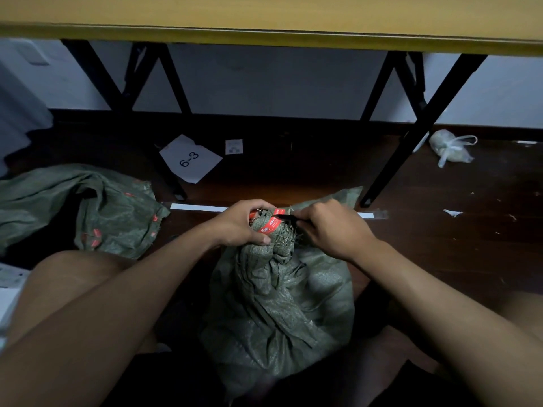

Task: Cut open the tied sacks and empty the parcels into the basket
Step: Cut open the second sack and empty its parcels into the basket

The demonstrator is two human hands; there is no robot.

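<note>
Below the table edge (264,36), left hand (241,223) gripping sack neck (279,230), right hand (332,227) pinching black tool (289,217).

Single head view, looking steeply down, close over floor (440,259).

Full green woven sack (282,312) upright on floor, bunched neck bound by red tie (271,224)
</note>
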